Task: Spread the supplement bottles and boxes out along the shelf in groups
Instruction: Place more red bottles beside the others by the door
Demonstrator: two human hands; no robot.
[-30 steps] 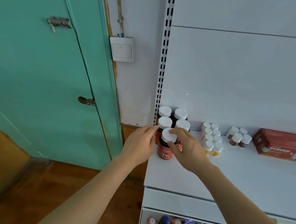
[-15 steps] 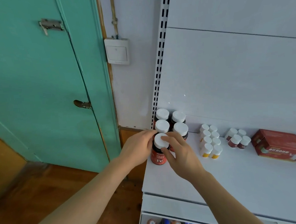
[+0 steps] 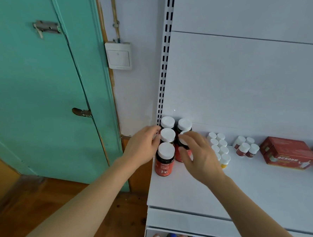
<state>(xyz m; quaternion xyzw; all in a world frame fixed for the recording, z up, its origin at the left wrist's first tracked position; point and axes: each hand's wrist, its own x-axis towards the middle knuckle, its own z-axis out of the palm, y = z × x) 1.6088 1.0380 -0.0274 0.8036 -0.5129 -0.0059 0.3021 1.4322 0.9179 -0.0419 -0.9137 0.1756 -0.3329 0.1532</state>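
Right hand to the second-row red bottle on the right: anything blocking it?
Nothing visible. The right hand is already at that red bottle, fingers over its cap; the Fe bottle stands clear to its left.

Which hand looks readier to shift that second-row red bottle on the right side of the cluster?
The right hand, probably. Its fingers already curl over the white cap of that red bottle, while the left hand rests against the cluster's left side, beside the front red Fe-labelled bottle.
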